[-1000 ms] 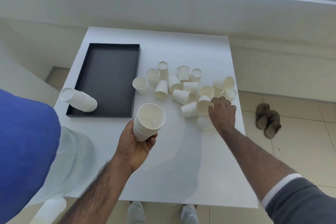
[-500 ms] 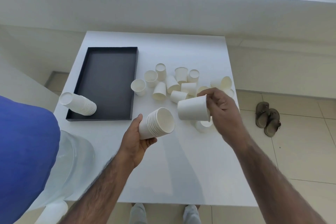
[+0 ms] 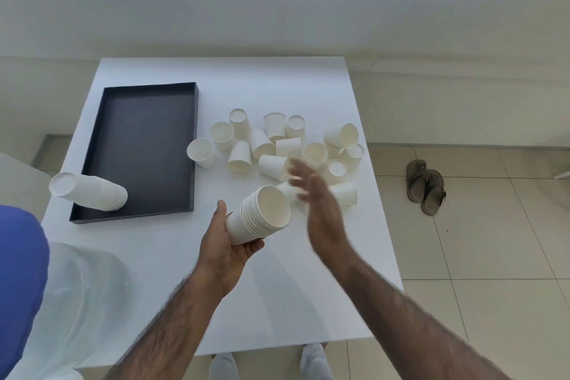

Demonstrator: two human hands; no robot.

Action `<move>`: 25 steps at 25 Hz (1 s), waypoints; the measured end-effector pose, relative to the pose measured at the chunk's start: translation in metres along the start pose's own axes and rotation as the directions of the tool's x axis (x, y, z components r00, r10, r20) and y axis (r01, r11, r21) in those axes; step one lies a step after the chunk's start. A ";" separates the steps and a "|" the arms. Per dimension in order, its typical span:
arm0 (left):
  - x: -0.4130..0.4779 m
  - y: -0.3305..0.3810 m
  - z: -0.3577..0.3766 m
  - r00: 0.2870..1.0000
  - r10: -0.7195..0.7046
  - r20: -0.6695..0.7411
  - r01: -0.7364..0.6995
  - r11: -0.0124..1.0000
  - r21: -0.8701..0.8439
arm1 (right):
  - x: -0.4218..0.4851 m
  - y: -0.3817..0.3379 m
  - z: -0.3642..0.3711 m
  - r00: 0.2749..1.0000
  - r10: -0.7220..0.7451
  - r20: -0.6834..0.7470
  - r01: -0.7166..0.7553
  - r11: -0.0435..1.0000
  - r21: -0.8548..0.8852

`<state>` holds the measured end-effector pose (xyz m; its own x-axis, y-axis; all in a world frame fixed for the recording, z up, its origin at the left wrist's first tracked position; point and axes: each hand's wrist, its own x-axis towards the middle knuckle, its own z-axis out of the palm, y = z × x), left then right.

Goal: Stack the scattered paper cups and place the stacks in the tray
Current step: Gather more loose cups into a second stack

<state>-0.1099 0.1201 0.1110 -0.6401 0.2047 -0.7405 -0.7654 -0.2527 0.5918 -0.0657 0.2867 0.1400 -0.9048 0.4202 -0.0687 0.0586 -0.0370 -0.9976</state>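
My left hand [image 3: 226, 251] gripped the tilted nested white paper-cup stack [image 3: 262, 219], right hand [image 3: 320, 210] blurred, fingers spread, empty; I judged a careless reach could scatter the loose white cups [image 3: 277, 145] off the table's right edge.

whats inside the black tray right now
One stack of cups lies on its side at the tray's near left corner, partly over the rim. The rest of the floor shows bare. The floor under the stack is hidden.
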 end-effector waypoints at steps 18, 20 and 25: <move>-0.001 0.003 -0.016 0.999 0.037 -0.006 -0.037 0.998 -0.046 | 0.065 0.103 -0.136 0.669 0.533 -0.518 -0.589 0.805 0.069; -0.001 0.003 -0.015 1.000 0.029 -0.002 -0.029 0.999 -0.042 | 0.058 0.083 -0.133 0.680 0.493 -0.542 -0.517 0.847 0.122; -0.001 0.004 -0.011 0.999 0.031 -0.028 -0.032 0.999 -0.021 | 0.013 -0.009 -0.089 0.857 0.316 -0.407 -0.236 0.943 0.235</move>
<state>-0.1114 0.1082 0.1105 -0.6618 0.1704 -0.7301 -0.7429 -0.2793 0.6083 -0.0400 0.3731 0.1471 -0.5856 0.7172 -0.3778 0.1700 -0.3471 -0.9223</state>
